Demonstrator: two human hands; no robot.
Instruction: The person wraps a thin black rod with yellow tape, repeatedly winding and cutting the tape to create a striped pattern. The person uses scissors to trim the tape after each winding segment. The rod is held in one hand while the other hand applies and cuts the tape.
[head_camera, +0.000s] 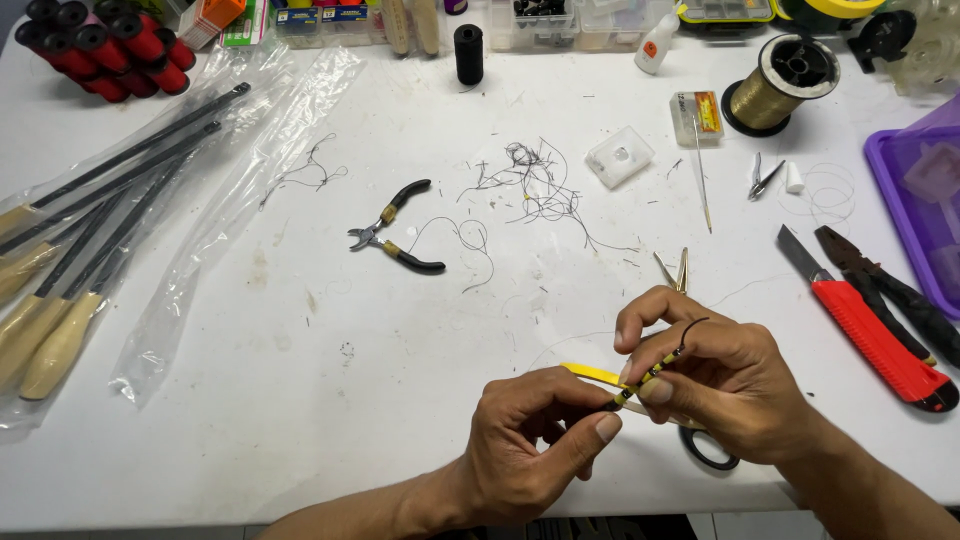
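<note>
Together two hands, left (535, 440) and right (715, 375), pinch one banded rod (650, 377)

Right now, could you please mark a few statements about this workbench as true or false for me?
1. Both hands pinch a thin yellow-and-black banded rod. True.
2. The small pliers lie in the right hand. False: they lie untouched on the white table, up and to the left of both hands.
3. The red utility knife lies right of the hands. True.
4. The spool of gold thread sits beside the left hand. False: it stands at the far right of the table.
</note>
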